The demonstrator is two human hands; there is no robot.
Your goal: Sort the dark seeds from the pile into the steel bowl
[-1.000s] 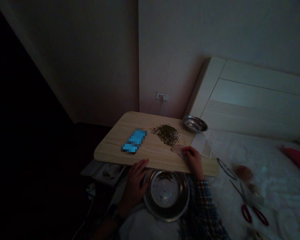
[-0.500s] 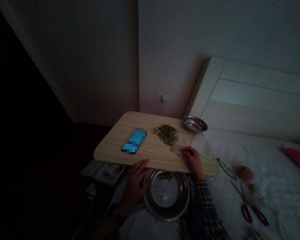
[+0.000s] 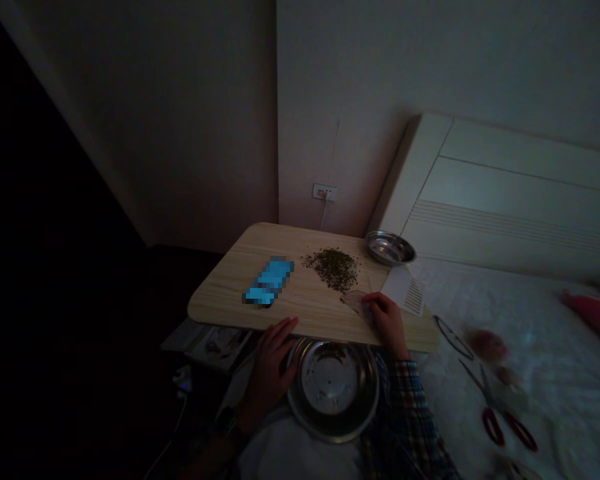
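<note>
My right hand pinches a clear, thin plastic piece with a curved edge, shaped like a protractor, flat against the wooden tabletop. A few dark bits lie at its left tip. Just beyond it spreads a pile of small dark green grains. My left hand is open, its fingers stretched over the table's near edge and its thumb by the rim of a steel bowl. That bowl sits in my lap below the table edge, with some dark bits inside.
On the wooden table lies a phone with a blurred blue screen. A second steel bowl and a white slotted comb-like piece are at the right. Red-handled scissors and dark tweezers-like tongs lie on the bed.
The clear piece in my right hand has shifted very slightly left over the table. My left hand, the bowls and the pile look the same.
</note>
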